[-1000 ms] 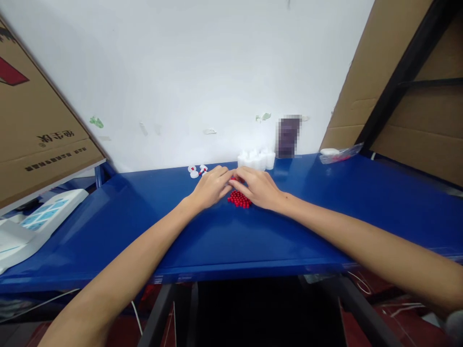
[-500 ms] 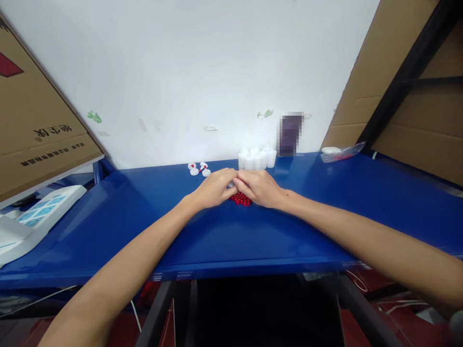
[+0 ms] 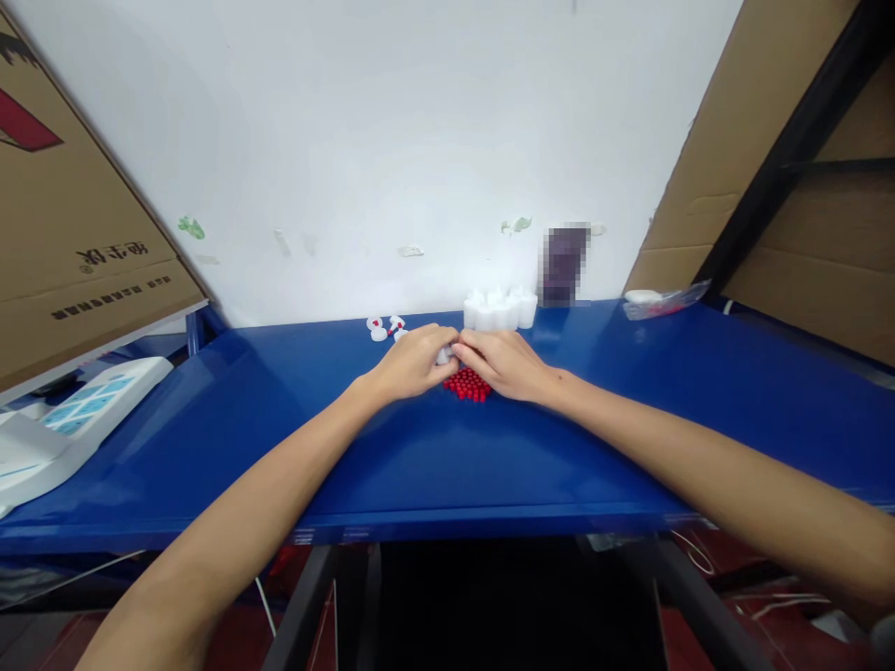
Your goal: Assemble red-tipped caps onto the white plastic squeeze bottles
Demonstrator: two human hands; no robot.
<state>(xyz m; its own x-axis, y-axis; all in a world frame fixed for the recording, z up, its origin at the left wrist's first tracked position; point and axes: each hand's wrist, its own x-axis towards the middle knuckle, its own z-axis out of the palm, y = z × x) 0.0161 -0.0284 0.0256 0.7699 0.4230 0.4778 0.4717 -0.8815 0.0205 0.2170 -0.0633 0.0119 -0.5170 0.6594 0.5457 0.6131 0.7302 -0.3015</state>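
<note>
My left hand (image 3: 411, 362) and my right hand (image 3: 504, 363) meet fingertip to fingertip over a small heap of red beads (image 3: 468, 385) on the blue table (image 3: 447, 447). Both hands have their fingers curled together in a pinch. A small white piece (image 3: 443, 354) shows between the fingertips, held mainly by the left hand. What the right fingers pinch is too small to make out. Behind the hands stands a cluster of white plastic caps (image 3: 498, 308). A few white pieces with red dots (image 3: 384, 327) lie to the back left.
A white device with blue keys (image 3: 62, 424) sits at the table's left end under a tilted cardboard box (image 3: 70, 214). A clear bag (image 3: 661, 299) lies at the back right. Cardboard sheets and a black frame (image 3: 790, 149) stand on the right. The white wall is close behind.
The hands have drawn closer together over the beads, and a white piece now shows between the fingertips. The view has shifted slightly.
</note>
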